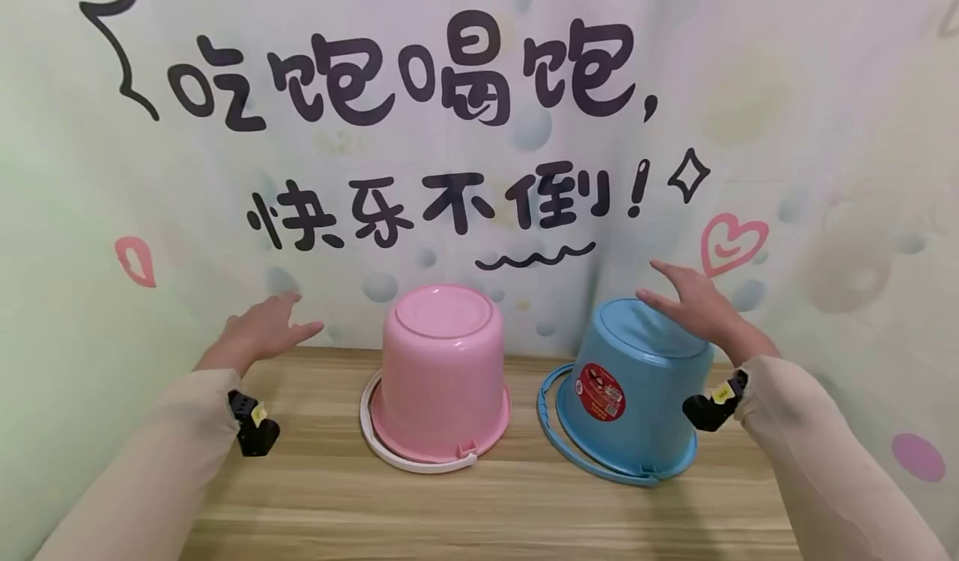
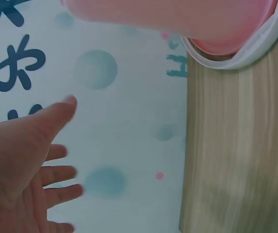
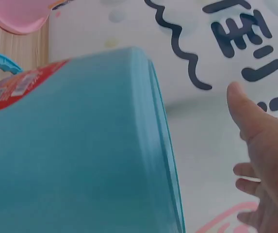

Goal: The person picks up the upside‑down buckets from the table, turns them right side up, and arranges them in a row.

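Upside down on the wooden table stands a pink bucket (image 1: 444,378), its white handle (image 1: 408,461) lying round the rim at the base. To its right a blue bucket (image 1: 652,403), also inverted, has a red label (image 1: 602,393) and a blue handle (image 1: 558,440) resting low on the left. My left hand (image 1: 260,328) is held in the air left of the pink bucket, fingers spread, with nothing in it. Over the blue bucket's upturned bottom, my right hand (image 1: 693,303) hovers with straight fingers. In the right wrist view that hand (image 3: 269,165) is apart from the bucket's side.
The wood-grain table (image 1: 337,503) reaches back to a hanging cloth (image 1: 464,153) printed with black characters, dots and a pink heart. Each sleeved wrist carries a small black camera, one on the left (image 1: 255,424) and one on the right (image 1: 715,403).
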A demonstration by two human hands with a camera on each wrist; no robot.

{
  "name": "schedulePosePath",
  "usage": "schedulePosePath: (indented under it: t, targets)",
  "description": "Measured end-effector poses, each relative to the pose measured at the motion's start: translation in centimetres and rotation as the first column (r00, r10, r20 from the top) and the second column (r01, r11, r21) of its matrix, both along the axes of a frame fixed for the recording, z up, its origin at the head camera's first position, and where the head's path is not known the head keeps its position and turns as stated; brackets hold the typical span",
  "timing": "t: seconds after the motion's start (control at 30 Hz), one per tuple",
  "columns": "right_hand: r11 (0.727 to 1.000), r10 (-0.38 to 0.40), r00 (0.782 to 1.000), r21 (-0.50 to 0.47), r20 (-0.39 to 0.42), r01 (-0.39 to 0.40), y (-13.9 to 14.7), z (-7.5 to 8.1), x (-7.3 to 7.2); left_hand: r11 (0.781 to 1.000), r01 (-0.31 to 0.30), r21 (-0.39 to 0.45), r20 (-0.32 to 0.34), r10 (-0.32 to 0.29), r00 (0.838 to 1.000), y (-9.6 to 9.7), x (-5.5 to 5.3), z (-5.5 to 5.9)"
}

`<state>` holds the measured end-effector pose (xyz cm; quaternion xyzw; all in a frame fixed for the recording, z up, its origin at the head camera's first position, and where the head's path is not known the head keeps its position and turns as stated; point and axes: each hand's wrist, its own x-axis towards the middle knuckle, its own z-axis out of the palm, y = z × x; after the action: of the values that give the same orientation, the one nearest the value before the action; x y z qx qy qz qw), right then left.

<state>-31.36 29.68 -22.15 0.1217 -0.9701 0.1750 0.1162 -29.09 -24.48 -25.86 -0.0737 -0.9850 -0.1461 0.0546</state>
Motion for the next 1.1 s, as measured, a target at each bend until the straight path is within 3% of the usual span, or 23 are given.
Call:
schedulePosePath:
  t: [0.2,0.4,0.53,0.8,0.93,1.1]
  targets:
    - [0.992,0.066,0.990,-0.103,-0.126,-0.079,-2.6,0.6,1.0,0.990,0.134,0.046,-0.060,-0.131,0.990,0.6,0.1,0.5]
    - [0.975,0.192,0.969,-0.086,-0.154,-0.206,-5.7,0.4,1.4,0.963,0.226,0.143,-0.115,-0.211,0.971,1.7,0.3,-0.8]
    - [0.960,0.262,0.957,-0.068,-0.122,-0.271,-7.5,-0.5,1.3,0.948,0.264,0.177,-0.107,-0.248,0.963,2.5,0.6,-2.0]
    - [0.953,0.302,0.952,0.001,-0.045,-0.302,-10.1,-2.5,1.5,0.908,0.361,0.211,-0.111,-0.345,0.932,3.7,1.1,-4.1]
    - [0.947,0.322,0.946,-0.015,0.023,-0.322,-11.3,-3.5,1.8,0.895,0.378,0.235,-0.096,-0.366,0.926,4.3,1.3,-5.3]
    - [0.940,0.341,0.935,-0.046,0.091,-0.339,-12.5,-5.1,1.5,0.866,0.437,0.242,-0.129,-0.418,0.899,4.9,1.2,-7.6]
